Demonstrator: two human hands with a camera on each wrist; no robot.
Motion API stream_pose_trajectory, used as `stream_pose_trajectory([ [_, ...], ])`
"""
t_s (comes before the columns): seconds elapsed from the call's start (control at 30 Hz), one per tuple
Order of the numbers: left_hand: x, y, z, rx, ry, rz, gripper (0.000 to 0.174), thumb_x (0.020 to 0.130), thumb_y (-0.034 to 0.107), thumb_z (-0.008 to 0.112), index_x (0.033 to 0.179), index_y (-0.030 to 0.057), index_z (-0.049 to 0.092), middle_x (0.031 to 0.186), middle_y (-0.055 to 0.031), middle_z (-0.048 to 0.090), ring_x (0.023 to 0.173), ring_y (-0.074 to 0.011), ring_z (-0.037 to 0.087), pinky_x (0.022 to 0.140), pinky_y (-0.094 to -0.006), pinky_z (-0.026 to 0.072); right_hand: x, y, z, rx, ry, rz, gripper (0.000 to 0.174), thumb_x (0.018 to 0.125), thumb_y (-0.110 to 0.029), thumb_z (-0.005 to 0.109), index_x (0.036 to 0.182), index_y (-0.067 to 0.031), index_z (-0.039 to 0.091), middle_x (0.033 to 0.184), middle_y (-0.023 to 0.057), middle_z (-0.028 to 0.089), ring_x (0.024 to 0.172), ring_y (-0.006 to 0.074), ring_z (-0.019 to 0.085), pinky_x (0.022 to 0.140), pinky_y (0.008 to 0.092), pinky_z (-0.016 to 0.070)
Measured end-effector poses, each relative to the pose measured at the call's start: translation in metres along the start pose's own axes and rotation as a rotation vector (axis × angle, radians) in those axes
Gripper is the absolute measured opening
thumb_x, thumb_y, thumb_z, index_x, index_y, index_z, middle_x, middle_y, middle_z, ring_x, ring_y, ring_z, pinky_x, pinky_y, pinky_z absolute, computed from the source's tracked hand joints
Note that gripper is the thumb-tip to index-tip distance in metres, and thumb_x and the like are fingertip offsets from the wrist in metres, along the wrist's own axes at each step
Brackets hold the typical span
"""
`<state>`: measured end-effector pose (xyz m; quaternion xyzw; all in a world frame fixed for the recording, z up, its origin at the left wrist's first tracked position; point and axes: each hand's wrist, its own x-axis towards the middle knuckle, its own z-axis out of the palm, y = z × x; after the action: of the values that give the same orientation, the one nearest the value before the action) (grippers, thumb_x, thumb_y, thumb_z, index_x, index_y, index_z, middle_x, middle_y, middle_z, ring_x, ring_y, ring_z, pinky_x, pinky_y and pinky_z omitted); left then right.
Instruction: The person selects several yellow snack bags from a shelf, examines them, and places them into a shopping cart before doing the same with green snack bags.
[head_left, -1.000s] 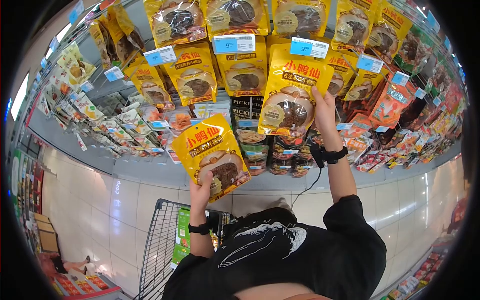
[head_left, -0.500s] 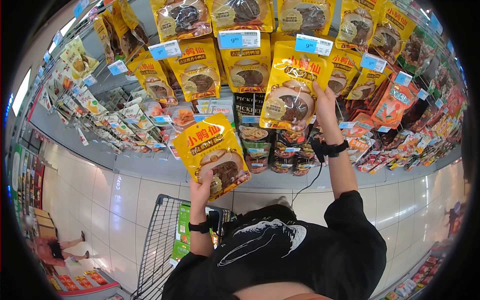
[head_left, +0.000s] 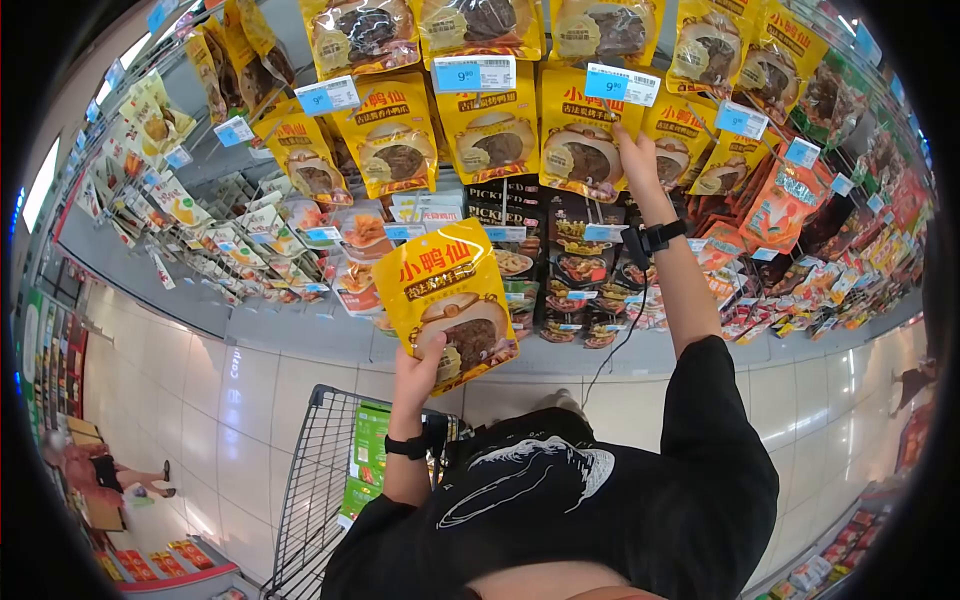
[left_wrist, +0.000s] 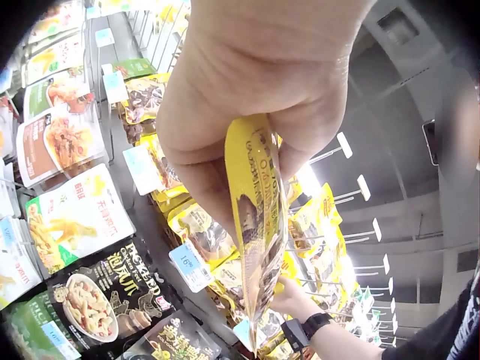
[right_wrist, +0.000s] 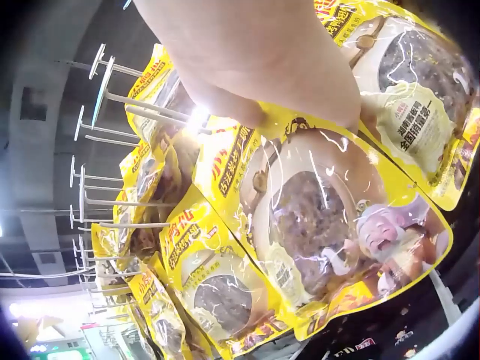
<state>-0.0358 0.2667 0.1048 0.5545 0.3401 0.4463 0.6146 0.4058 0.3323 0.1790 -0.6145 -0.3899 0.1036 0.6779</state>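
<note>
My left hand [head_left: 418,370] pinches the lower left edge of a yellow snack bag [head_left: 450,290], its printed front with a clear window facing up at me. In the left wrist view that bag [left_wrist: 259,217] shows edge-on between thumb and fingers. Up at the rack, my right hand [head_left: 640,165] holds the right edge of a second yellow snack bag [head_left: 580,150], just under a blue-and-white price tag [head_left: 621,86]. The right wrist view shows this bag's front [right_wrist: 315,217] among similar bags, with the fingertips hidden behind it.
Rows of yellow bags [head_left: 390,150] hang on metal hooks around my right hand. Black packs [head_left: 580,270] hang lower down, white packs [head_left: 185,210] to the left. A wire shopping cart [head_left: 305,480] with green boxes stands by my left side. Another person is at the far left.
My right hand has moved away from me with its bag, from in front of the rack back under the price tag. My left hand and its bag have shifted slightly right.
</note>
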Motion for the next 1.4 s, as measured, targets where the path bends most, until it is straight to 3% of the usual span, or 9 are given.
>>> stream_pose_trajectory([
  [0.27,-0.003,-0.002,0.008,0.009,-0.052,-0.027,0.022,0.086,0.015,0.057,0.1,-0.0024,0.059,0.094,-0.0041,0.061,0.084,-0.0101,0.055,0.074,-0.0254,0.0446,-0.038,-0.001,-0.005,0.141,0.097,-0.186,0.038,0.08,-0.006,0.06,0.112,0.008,0.044,0.098,0.0158,0.06,0.089,0.018,0.059,0.074,0.0258,0.046],
  [0.37,-0.002,-0.004,0.01,0.038,-0.087,-0.066,0.023,0.086,0.014,0.057,0.101,-0.0024,0.058,0.094,-0.0041,0.061,0.084,-0.0099,0.055,0.074,-0.0253,0.0447,-0.041,0.031,-0.004,0.025,-0.063,-0.091,0.047,0.074,-0.006,0.066,0.108,0.0054,0.036,0.092,0.0166,0.059,0.082,0.0186,0.06,0.069,0.028,0.0482],
  [0.6,-0.001,-0.003,0.018,-0.001,-0.097,-0.05,0.023,0.085,0.012,0.057,0.103,-0.0024,0.057,0.095,-0.0042,0.061,0.085,-0.01,0.055,0.075,-0.0251,0.0447,-0.039,0.036,0.013,-0.214,0.0,-0.098,0.051,0.065,-0.017,0.076,0.099,0.0062,0.045,0.087,0.0175,0.06,0.072,0.0184,0.059,0.063,0.0306,0.0477],
  [0.7,-0.002,-0.005,0.016,0.043,-0.109,-0.064,0.026,0.086,0.01,0.055,0.108,-0.0021,0.053,0.1,-0.0063,0.06,0.089,-0.0126,0.056,0.078,-0.0263,0.0453,-0.034,0.037,0.014,-0.303,-0.124,-0.181,0.039,0.069,-0.018,0.074,0.091,0.0067,0.054,0.077,0.0101,0.063,0.068,0.0144,0.059,0.061,0.0298,0.0472],
  [0.77,-0.004,-0.004,0.015,0.041,-0.099,-0.077,0.026,0.085,0.009,0.055,0.109,-0.0019,0.053,0.102,-0.0066,0.059,0.09,-0.0128,0.056,0.079,-0.0263,0.0451,-0.03,0.045,0.017,-0.515,-0.168,0.046,0.036,0.069,-0.022,0.073,0.085,0.007,0.06,0.074,0.0093,0.064,0.066,0.0142,0.059,0.061,0.0311,0.0465],
  [0.9,-0.007,-0.006,0.012,-0.011,-0.037,-0.056,0.023,0.086,0.013,0.057,0.102,-0.0024,0.057,0.094,-0.0038,0.061,0.083,-0.0099,0.055,0.073,-0.0249,0.0451,-0.042,0.016,0.014,-0.382,-0.157,0.079,0.039,0.066,-0.027,0.075,0.08,0.0068,0.062,0.068,0.0143,0.064,0.061,0.0214,0.063,0.056,0.0334,0.0474],
  [1.03,-0.007,-0.007,0.004,0.005,-0.068,-0.1,0.031,0.086,0.011,0.056,0.114,-0.0013,0.049,0.104,-0.0073,0.058,0.091,-0.0136,0.056,0.079,-0.0267,0.0453,-0.041,0.017,0.011,-0.418,-0.153,0.025,0.039,0.066,-0.026,0.076,0.086,0.0046,0.062,0.075,0.0147,0.065,0.067,0.0241,0.063,0.061,0.0348,0.0475],
  [1.13,-0.007,-0.003,0.01,-0.018,-0.043,-0.08,0.027,0.086,0.014,0.057,0.108,-0.0019,0.053,0.099,-0.006,0.059,0.087,-0.0118,0.055,0.076,-0.0257,0.0452,-0.036,0.029,0.009,-0.382,-0.158,-0.084,0.037,0.069,-0.024,0.074,0.083,0.0074,0.061,0.072,0.0102,0.064,0.062,0.0147,0.059,0.058,0.0303,0.046],
  [1.4,0.012,0.002,0.014,0.036,-0.056,0.0,0.025,0.086,0.014,0.058,0.105,-0.0012,0.056,0.097,-0.004,0.06,0.086,-0.0101,0.054,0.075,-0.025,0.0439,-0.031,0.043,-0.003,-0.305,-0.127,-0.041,0.038,0.07,-0.026,0.073,0.087,0.0054,0.061,0.071,0.0121,0.064,0.063,0.0173,0.061,0.059,0.0313,0.0466],
])
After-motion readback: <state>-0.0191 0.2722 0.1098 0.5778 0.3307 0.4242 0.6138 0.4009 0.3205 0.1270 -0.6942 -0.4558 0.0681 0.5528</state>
